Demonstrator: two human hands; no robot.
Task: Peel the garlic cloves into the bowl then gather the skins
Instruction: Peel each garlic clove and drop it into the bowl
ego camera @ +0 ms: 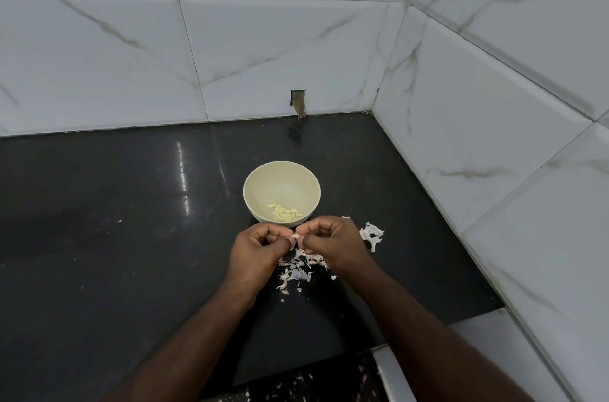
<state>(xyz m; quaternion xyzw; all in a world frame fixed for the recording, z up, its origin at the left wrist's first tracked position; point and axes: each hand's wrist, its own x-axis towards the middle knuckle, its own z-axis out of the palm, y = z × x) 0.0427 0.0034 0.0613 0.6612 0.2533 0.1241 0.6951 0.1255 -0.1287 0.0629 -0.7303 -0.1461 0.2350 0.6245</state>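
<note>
1. Head view, hands: the left hand (pixel 255 250) and the right hand (pixel 333 245) meet just in front of the bowl (pixel 281 171), fingers curled inward on both.
2. Grip: the two hands together pinch one small garlic clove (pixel 294 237) between thumbs and fingertips; each grip is narrow and closed on that clove. Only a pale, pinkish bit of it shows between the fingers.
3. Bowl: a cream-coloured round bowl stands upright on the dark surface (pixel 115 220), just beyond the hands. The hands hover near its front rim; whether they touch it I cannot tell.
4. Peeled cloves (pixel 283 212): a small cluster of yellowish cloves lies inside the bowl, at the bottom toward the near side.
5. Skins (pixel 301 268): a scatter of thin white and pink flakes lies on the surface under and between the wrists, spreading toward the person.
6. A larger white papery piece (pixel 372 233) lies on the surface just beside the right hand, on its outer side.
7. More flakes (pixel 296 383) show lower in the view, on the speckled area past the front edge of the surface.
8. Surroundings: white marble-patterned wall tiles (pixel 263 39) rise behind and to the right of the surface, forming a corner. A small rectangular opening (pixel 298 98) sits in the back wall just above the surface, behind the bowl.
</note>
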